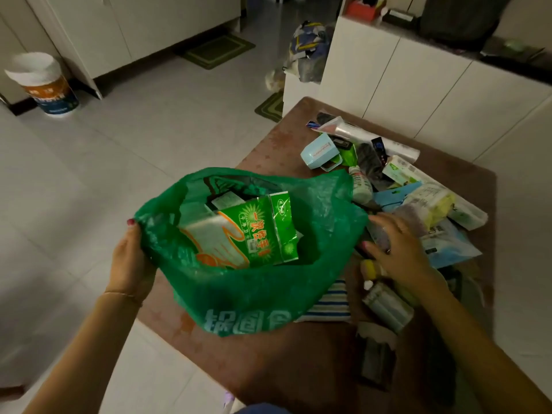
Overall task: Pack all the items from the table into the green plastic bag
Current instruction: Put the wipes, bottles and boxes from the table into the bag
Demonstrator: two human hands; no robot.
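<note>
Holding: green plastic bag (254,282) gripped at its left rim by the left hand (131,261), fingers closed on the plastic, mouth pulled wide open and facing up.
Bag position: resting on the near-left part of the brown counter (268,363), left edge hanging past the counter edge over the tiled floor (89,174).
Bag contents: green packet of disposable gloves (257,231) lying tilted on top; a white-labelled item (222,201) partly hidden behind it, kind unclear.
Right hand (400,249): palm down, fingers loosely spread, just beside the bag's right rim, over the pile; contact with the blurred purplish item (385,234) below it cannot be told.
Pile: heaped on the right half of the counter, well clear of the bag's mouth.
Far pile: light blue cup (319,152) on its side, silver tube (343,127), small white bottle (360,182) touching the bag's right edge.
Mid pile: yellow cloth pack (439,206), pale blue pouch (451,246).
Near pile: yellow-capped bottle (370,268) under the right wrist, wrapped roll pack (388,306), striped blue-and-white cloth (331,303) partly tucked under the bag.
Floor: white bucket (47,85) by the cabinets, far left.
</note>
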